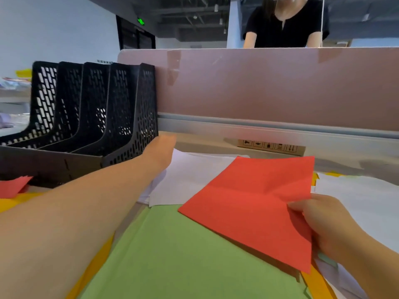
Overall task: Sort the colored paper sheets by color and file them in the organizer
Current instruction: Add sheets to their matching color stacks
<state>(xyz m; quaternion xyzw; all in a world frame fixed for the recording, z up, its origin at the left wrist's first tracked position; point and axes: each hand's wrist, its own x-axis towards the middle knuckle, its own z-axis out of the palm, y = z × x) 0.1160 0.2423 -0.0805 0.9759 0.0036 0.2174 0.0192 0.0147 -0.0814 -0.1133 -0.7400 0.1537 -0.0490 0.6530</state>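
Dead ahead of you at 12 o'clock stood a dusty-pink desk partition [269, 87] on a grey rail [269, 126], with a person in a black top [287, 24] behind it. At 10 o'clock you had a pale wall [54, 29], and toward 11 a dark doorway [136, 37] under a lit green sign [140, 21]. Above, from 12 to 1 o'clock, a dark open ceiling [183, 14] carried pipes beside a white pillar [235, 24].

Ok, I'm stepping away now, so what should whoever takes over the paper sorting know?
Left hand: by the organizer's right end wall, fingers hidden.
Right hand: pinches a red sheet over the green sheet.
Done: no paper shows in the organizer's slots.
Left: file that red sheet, the second red sheet by the organizer, then green, white sheets and yellow sheets.
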